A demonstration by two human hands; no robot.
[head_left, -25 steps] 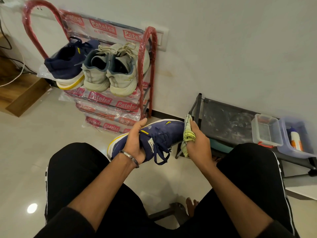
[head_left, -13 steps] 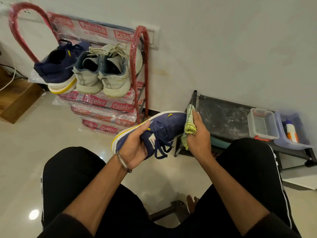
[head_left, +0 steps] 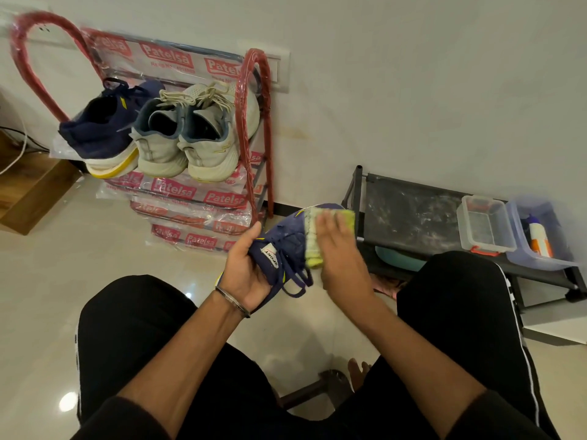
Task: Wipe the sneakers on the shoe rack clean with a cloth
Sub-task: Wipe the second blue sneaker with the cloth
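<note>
Pale glossy floor tiles and a plain white wall frame the scene, and against that wall at the left stands the red shoe rack (head_left: 254, 128), its shelves wrapped in printed plastic, with one navy sneaker (head_left: 104, 128) and a pair of off-white sneakers (head_left: 193, 138) side by side on the top shelf, heels toward the camera. Lower and nearer the middle, the left hand (head_left: 244, 268) grips the second navy sneaker (head_left: 286, 242) at its collar and tongue, fingers curled round the opening, laces dangling below; the shoe is held in the air above the person's knees, well apart from the rack. A second ago the cloth was bunched in a fist at the shoe's toe; now the right hand (head_left: 336, 252) has flattened, fingers nearly straight, pressing the yellow-green cloth (head_left: 317, 236) against the side and upper of the held shoe. I judge this a shift from wiping the toe to wiping the upper, so this shoe is still mid-clean and the three on the rack await their turn. Further right, a low dark shelf (head_left: 409, 217) holds a clear plastic box (head_left: 486, 227) and a tub with a bottle (head_left: 540, 236) in it.
</note>
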